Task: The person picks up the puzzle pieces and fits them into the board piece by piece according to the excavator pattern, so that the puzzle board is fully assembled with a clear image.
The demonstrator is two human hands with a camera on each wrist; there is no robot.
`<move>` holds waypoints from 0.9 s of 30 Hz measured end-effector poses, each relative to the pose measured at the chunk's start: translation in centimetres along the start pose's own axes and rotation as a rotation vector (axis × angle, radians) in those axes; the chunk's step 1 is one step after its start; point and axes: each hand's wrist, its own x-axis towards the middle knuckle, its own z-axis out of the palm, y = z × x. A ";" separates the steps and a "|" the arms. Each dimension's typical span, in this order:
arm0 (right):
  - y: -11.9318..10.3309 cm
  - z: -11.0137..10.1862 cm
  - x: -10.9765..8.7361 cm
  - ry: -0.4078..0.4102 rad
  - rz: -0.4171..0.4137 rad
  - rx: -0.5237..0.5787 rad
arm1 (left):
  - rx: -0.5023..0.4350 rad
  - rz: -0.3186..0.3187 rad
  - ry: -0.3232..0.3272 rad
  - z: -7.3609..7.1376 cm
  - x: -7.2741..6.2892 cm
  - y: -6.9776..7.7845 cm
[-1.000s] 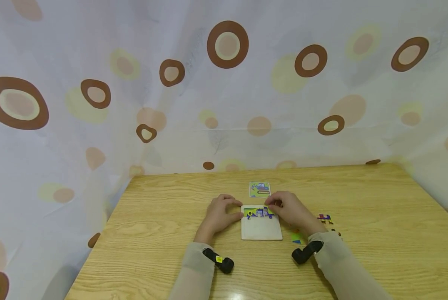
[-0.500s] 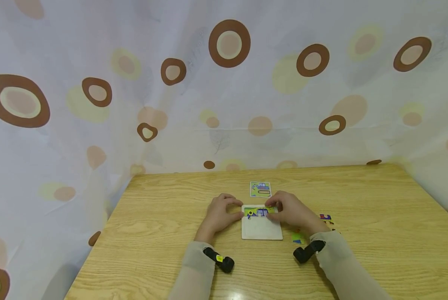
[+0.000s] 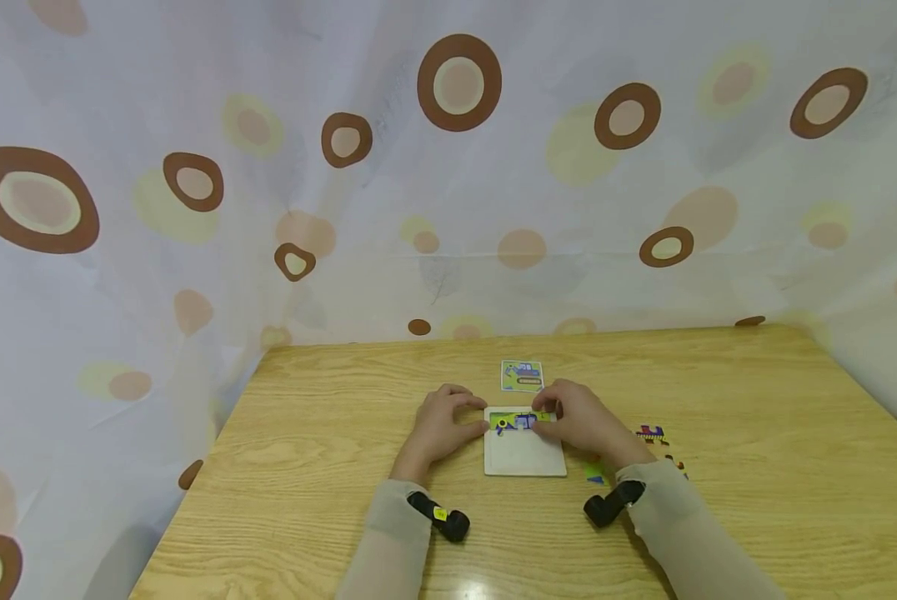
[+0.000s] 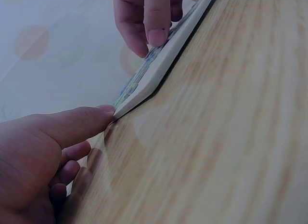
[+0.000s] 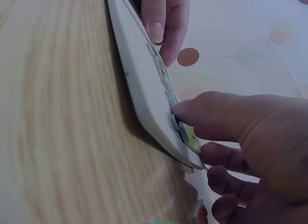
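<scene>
The left hand (image 3: 443, 427) grips the near-left side of the board at its upper corner, thumb and forefinger bent onto the edge; from where I stand, it serves as the clamp. The right hand (image 3: 582, 423) spans the upper right: its thumb bears on a piece (image 5: 191, 138) in the top row, the forefinger set against it from the far edge. The board (image 3: 525, 454) lies flat on the table between both hands, its upper strip filled by the row (image 3: 519, 421), its lower part bare. Handling: the board appears stiff and light, hence liable to slide on smooth wood; hold it by the rim, at a corner. The pieces look thin, rigid and light, with narrow tabs that could chip or bend; take each by opposite edges and apply pressure over its middle. Beyond the right wrist lie a green piece (image 3: 594, 472) and darker loose pieces (image 3: 651, 432). A picture card (image 3: 522, 376) lies just past the board. The table (image 3: 328, 500) ends at a patterned cloth (image 3: 463, 192).
</scene>
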 end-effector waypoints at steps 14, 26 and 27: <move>-0.1 0.1 0.1 0.027 0.045 0.033 | 0.002 -0.009 -0.008 0.0 0.0 0.2; 0.2 -0.4 -0.2 -0.055 0.025 0.064 | 0.000 -0.008 -0.006 0.0 0.0 0.2; 0.2 -0.5 -0.2 -0.065 0.028 0.070 | 0.002 -0.009 -0.005 0.0 0.0 0.2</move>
